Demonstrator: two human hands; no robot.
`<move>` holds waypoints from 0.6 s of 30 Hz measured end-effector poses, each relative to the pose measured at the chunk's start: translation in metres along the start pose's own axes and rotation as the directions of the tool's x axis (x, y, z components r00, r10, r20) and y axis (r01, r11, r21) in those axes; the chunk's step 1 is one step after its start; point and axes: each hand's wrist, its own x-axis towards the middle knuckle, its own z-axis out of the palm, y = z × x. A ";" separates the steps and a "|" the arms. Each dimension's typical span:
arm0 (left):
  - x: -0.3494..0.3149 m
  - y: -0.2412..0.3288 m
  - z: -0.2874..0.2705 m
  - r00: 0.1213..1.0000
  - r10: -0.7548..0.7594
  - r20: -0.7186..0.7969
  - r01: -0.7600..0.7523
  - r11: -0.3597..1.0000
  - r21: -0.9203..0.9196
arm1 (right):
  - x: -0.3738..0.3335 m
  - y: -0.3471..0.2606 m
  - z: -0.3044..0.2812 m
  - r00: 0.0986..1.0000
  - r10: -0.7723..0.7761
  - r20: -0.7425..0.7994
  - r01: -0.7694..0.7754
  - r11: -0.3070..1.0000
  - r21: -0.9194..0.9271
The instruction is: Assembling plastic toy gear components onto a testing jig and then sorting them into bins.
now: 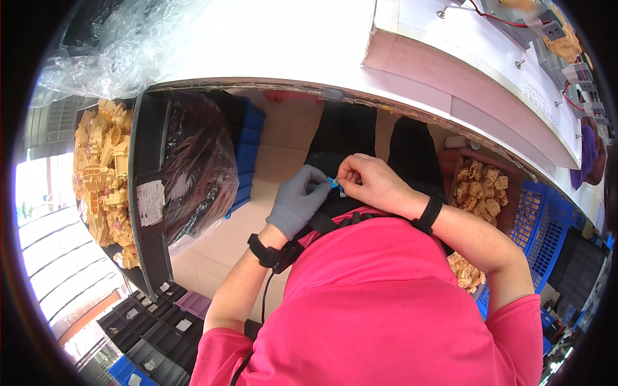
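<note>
My left hand (297, 198), in a grey knitted glove, is closed with thumb and fingertips together on a small bright-blue piece (332, 183). At the other side of that piece is my bare right hand (373, 182), its thumb and forefinger pinched at the piece's right edge. Both hands meet over my lap, just in front of my pink shirt (360, 257). The blue piece is mostly covered by the fingers and too small for me to name its kind.
A white worktable (270, 45) spans the far side, with a raised white board (476, 64) on it. Clear plastic film (109, 58) lies at its left. A black crate (149, 186) stands beside yellow plastic parts (103, 174). To the right, a brown bin (512, 215) holds tan parts, near blue crates (547, 235).
</note>
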 end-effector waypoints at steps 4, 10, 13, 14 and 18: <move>0.001 0.000 0.000 1.000 0.000 -0.002 0.000 1.000 0.028 | -0.001 -0.003 -0.002 1.000 -0.007 0.017 0.007 1.000 -0.001; 0.003 -0.002 0.002 1.000 -0.020 -0.009 0.021 0.998 0.063 | -0.001 -0.003 -0.002 0.999 -0.010 0.036 0.008 0.999 0.046; 0.004 -0.004 0.003 1.000 -0.014 -0.004 0.014 0.999 0.048 | -0.001 -0.002 -0.003 0.999 0.001 0.052 -0.003 0.999 0.042; 0.004 -0.003 0.002 1.000 -0.013 -0.001 0.013 0.999 0.044 | -0.002 -0.002 -0.003 0.999 0.004 0.053 -0.007 0.998 0.059; 0.006 -0.007 0.001 1.000 -0.012 0.019 0.012 1.000 -0.003 | -0.004 -0.007 -0.001 0.997 -0.059 -0.052 0.060 0.998 0.008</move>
